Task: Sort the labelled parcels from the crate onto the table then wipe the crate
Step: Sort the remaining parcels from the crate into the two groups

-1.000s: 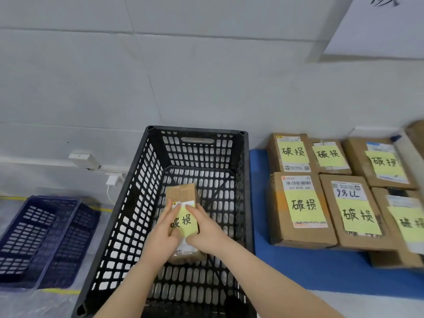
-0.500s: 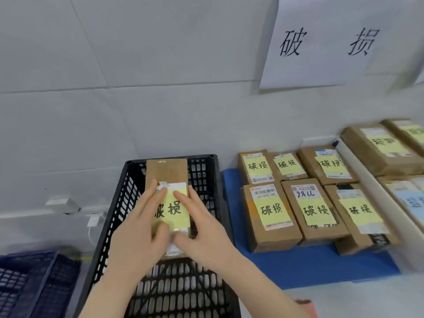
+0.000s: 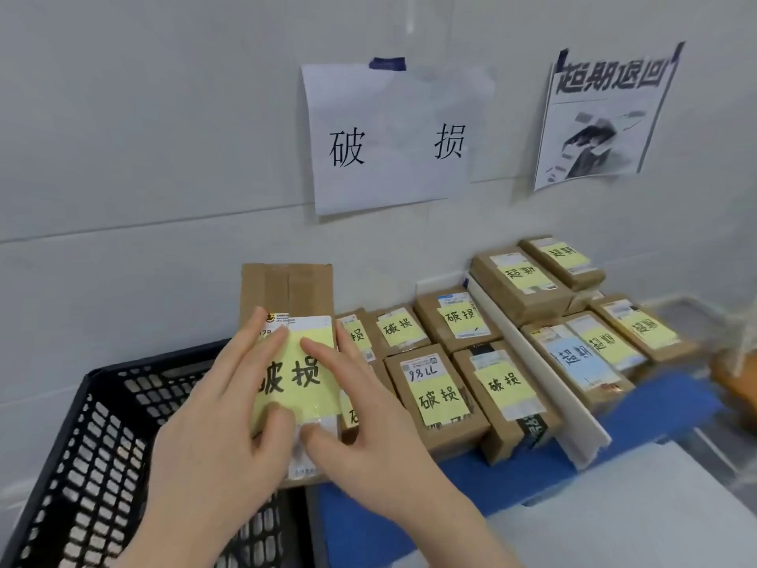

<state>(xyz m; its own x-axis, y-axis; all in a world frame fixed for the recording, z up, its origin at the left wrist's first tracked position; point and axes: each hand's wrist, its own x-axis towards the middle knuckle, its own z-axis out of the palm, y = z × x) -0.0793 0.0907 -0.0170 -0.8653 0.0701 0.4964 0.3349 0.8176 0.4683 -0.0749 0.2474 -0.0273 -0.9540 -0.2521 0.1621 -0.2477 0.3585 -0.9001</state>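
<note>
Head view: brown cardboard parcel (image 3: 286, 289) with a yellow label is held raised over the right rim of the black slotted plastic crate (image 3: 94, 444), at the left edge of the blue mat (image 3: 471, 481). Left hand (image 3: 221, 436) and right hand (image 3: 368, 428) both grip it, fingers lying on the label face. Labelled brown boxes (image 3: 434, 395) lie in touching rows on the mat. A white divider strip (image 3: 545, 387) separates them from a second box group (image 3: 520, 276). The mat lies on a white table (image 3: 614, 506) against a pale grey wall (image 3: 143, 137) bearing two taped paper signs (image 3: 385, 137).
</note>
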